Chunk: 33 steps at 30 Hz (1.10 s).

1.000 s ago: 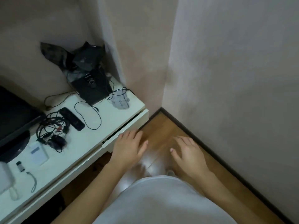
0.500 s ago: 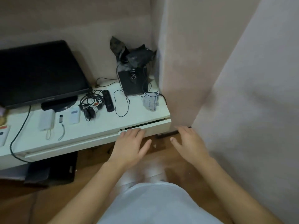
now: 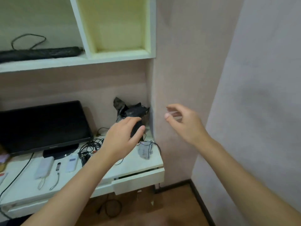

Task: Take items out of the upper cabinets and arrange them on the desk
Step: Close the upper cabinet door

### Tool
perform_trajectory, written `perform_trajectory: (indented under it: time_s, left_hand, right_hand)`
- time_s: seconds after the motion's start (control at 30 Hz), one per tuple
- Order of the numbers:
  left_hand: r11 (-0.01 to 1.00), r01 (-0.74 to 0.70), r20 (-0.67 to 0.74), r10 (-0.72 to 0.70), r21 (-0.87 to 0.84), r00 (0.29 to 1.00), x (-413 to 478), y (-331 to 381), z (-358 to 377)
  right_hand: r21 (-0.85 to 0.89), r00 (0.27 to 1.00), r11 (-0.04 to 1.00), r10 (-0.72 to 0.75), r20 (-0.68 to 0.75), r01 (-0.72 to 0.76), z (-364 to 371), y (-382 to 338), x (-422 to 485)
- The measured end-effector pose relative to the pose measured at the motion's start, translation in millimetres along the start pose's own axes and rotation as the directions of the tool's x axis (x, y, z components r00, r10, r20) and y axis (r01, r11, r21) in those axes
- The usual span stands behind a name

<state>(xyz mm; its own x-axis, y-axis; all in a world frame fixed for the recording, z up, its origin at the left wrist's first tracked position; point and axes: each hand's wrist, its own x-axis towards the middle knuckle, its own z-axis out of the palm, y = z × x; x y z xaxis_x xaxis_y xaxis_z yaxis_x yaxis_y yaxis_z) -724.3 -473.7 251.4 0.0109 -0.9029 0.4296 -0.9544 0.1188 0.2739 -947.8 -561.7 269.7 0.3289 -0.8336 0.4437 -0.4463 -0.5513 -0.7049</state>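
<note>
The white desk runs along the wall under an open white upper cabinet. Its right cubby holds nothing; the left shelf carries a long black keyboard with a looped cable. My left hand hovers over the desk's right end in front of a black speaker, fingers apart and holding nothing. My right hand is raised before the pink side wall, fingers loosely curled and apart, also holding nothing.
On the desk stand a black monitor, a tangle of black cables, a white power bank, a small USB stick, a white device and a grey pouch. A drawer sits slightly ajar. Walls close in on the right.
My view has swung up from the floor and desk edge to the desk and upper cabinet. Both hands rose from below desk level to above the desk's right end.
</note>
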Motion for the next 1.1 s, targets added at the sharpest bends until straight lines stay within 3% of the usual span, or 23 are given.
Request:
perform_trajectory:
  time_s: [0.17,0.33,0.7,0.9,1.1]
  left_hand:
    - [0.983,-0.054,-0.222,0.015,-0.174,0.975,68.7,16.3,-68.8]
    - [0.928,-0.151,-0.373,0.014,-0.34,0.928,123.6,37.4,-133.7]
    - [0.889,-0.344,-0.53,0.143,-0.303,0.836,225.3,76.2,-238.0]
    - [0.886,-0.4,-0.616,0.183,-0.235,0.766,290.1,101.8,-270.2]
    - [0.88,-0.379,-0.615,0.133,-0.288,0.777,320.8,107.5,-271.1]
  right_hand:
    - [0.174,0.986,0.98,-0.074,-0.152,0.1,-53.1,-56.3,67.2]
    - [0.247,0.966,0.949,-0.142,-0.218,0.195,-92.5,-101.8,117.3]
    - [0.266,0.878,0.866,-0.322,-0.354,0.425,-156.8,-185.3,199.8]
    - [0.25,0.842,0.845,-0.351,-0.41,0.474,-193.1,-231.8,252.5]
    - [0.286,0.822,0.825,-0.323,-0.469,0.488,-221.4,-270.1,303.3]
